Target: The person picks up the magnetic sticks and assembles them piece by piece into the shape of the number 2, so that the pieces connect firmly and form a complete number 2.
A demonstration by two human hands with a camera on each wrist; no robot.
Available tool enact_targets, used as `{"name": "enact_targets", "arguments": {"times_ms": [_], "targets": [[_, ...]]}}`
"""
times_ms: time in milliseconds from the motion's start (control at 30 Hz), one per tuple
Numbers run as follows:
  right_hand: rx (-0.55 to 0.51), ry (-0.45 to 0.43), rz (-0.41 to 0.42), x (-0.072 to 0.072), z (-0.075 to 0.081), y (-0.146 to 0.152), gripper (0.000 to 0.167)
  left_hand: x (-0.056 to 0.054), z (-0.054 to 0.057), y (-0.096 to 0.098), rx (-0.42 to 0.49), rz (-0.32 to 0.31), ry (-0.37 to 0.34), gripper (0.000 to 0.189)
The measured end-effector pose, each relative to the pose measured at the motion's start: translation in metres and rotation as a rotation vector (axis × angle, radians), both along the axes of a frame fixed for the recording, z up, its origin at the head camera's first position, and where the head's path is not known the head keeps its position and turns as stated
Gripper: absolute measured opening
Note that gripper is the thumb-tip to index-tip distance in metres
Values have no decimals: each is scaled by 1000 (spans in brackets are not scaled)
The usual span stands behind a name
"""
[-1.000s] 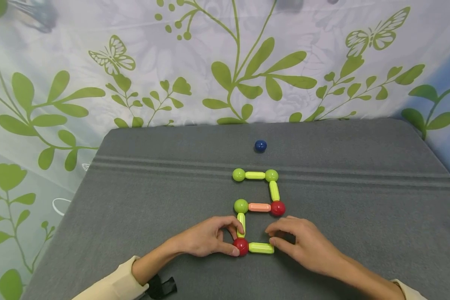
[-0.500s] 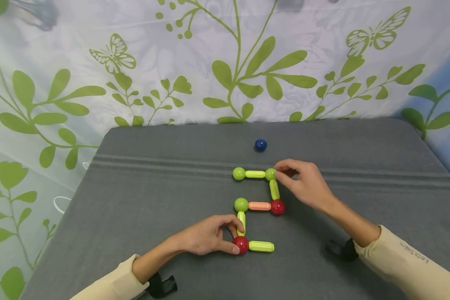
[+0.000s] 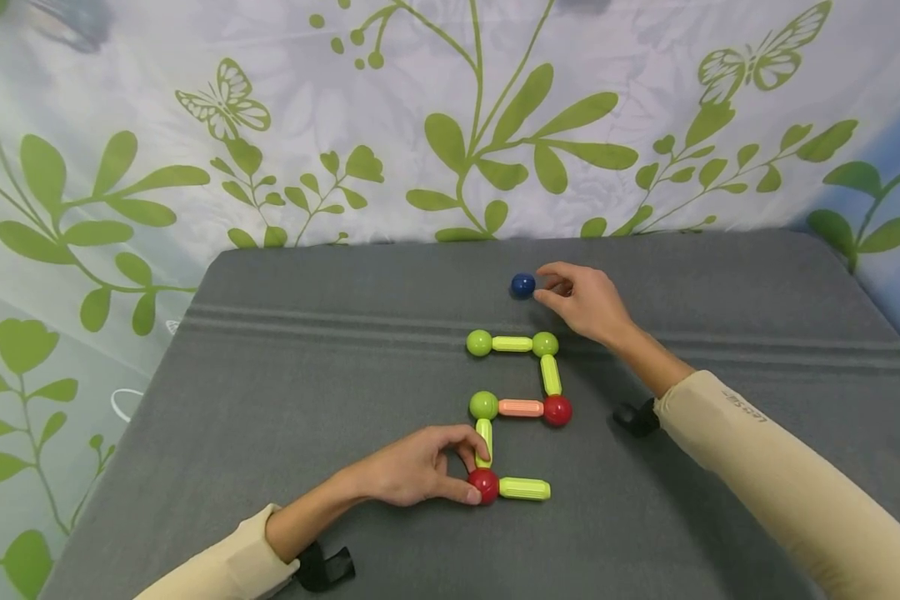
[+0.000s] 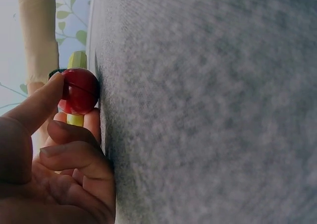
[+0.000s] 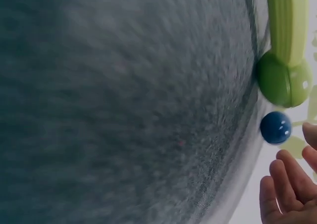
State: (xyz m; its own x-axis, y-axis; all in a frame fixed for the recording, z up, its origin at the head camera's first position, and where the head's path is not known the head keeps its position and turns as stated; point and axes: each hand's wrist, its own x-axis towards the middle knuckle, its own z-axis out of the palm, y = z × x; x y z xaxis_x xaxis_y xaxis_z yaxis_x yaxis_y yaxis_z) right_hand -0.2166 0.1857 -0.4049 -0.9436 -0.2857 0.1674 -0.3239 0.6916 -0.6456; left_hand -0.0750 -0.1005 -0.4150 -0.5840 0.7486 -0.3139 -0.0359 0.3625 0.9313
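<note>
My left hand (image 3: 416,467) pinches the near red ball (image 3: 483,486) with thumb and fingers; in the left wrist view the thumb lies against that red ball (image 4: 80,91). From it a yellow-green rod (image 3: 525,489) points right, its far end free, and another yellow-green rod (image 3: 483,442) runs up to a green ball (image 3: 483,406), partly behind my fingers. My right hand (image 3: 585,302) is just right of a blue ball (image 3: 523,285), its fingers spread with a small gap to the ball. In the right wrist view the blue ball (image 5: 276,127) stands apart from the fingertips.
An orange rod (image 3: 521,407) joins the middle green ball to a second red ball (image 3: 557,411). From there a rod (image 3: 551,375) leads up to a green ball (image 3: 545,343), linked leftward to another green ball (image 3: 479,342). All lie on a grey cloth-covered table (image 3: 307,358).
My right hand has left the free end of the near rod, moved away past the upper right green ball and come beside the blue ball. My left hand stays on the red ball.
</note>
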Motion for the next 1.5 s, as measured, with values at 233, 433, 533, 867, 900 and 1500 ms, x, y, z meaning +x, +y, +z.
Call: {"name": "enact_targets", "arguments": {"times_ms": [233, 433, 533, 867, 900, 1500], "targets": [[66, -121, -17, -21, -2, -7, 45, 0, -1, 0, 10, -1, -6, 32], [90, -137, -12, -29, -4, -15, 43, -1, -2, 1, 10, -1, -13, 32], [99, -128, -16, -30, -4, -17, 38, -1, -2, 1, 9, -3, -11, 32], [89, -124, -40, -29, -5, -18, 35, -2, 0, 1, 12, -4, -12, 31], [88, -126, -40, -29, -5, -18, 35, -2, 0, 1, 12, -3, -12, 31], [88, -137, -52, -28, -4, -20, 35, 0, 0, 0, 14, 3, -18, 30]]}}
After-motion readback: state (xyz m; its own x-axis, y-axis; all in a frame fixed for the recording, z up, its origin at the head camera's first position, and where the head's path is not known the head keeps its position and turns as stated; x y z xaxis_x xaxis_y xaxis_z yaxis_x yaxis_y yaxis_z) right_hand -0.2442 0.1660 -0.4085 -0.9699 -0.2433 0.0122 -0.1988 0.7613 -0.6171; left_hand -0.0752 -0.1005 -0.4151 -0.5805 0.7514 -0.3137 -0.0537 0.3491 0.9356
